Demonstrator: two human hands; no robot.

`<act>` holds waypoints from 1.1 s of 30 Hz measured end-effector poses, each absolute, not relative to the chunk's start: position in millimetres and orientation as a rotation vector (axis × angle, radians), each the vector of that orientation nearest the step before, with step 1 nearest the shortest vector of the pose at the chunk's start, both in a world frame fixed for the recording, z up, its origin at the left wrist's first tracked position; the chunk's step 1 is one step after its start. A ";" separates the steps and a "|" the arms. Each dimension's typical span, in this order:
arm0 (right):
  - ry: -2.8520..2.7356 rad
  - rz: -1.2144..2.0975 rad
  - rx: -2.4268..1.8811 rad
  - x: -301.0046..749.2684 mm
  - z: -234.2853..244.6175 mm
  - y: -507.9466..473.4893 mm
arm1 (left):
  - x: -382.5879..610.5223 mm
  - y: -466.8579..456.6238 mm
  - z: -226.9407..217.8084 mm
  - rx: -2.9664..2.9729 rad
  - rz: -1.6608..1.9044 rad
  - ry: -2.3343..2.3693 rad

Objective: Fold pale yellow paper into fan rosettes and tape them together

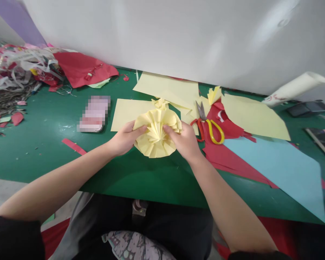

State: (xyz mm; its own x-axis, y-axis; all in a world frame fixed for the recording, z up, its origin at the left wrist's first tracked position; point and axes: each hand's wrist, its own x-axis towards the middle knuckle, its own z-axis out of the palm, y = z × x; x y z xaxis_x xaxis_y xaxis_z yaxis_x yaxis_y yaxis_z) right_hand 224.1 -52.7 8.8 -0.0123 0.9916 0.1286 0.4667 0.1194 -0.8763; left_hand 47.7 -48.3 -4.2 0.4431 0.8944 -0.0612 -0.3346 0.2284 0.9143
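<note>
The pleated yellow paper rosette sits directly between the two hands, just above the near part of the green bench and straight ahead of the person's body. The left hand grips its left rim, thumb laid across the top of the folds and fingers tucked beneath. The right hand pinches the right side the same way, its thumb reaching in closer to the gathered centre. Both hands are closed on the paper and equally near it, so neither has the advantage. The rosette is roughly round, with its pleats fanning out from the middle and a small crumpled tuft at its far edge. It partly covers a flat yellow sheet lying under and behind it. The scissors, with one red and one yellow handle, lie just to the right of the right hand, blades pointing away from the person, resting on red paper. A light blue sheet spreads further right. A heap of paper scraps lies well apart at the far left.
</note>
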 end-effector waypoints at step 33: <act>-1.488 0.720 -1.390 239.3 -0.7 -37.8 | 48.8 -39.2 -2.9 0.718 0.893 0.895</act>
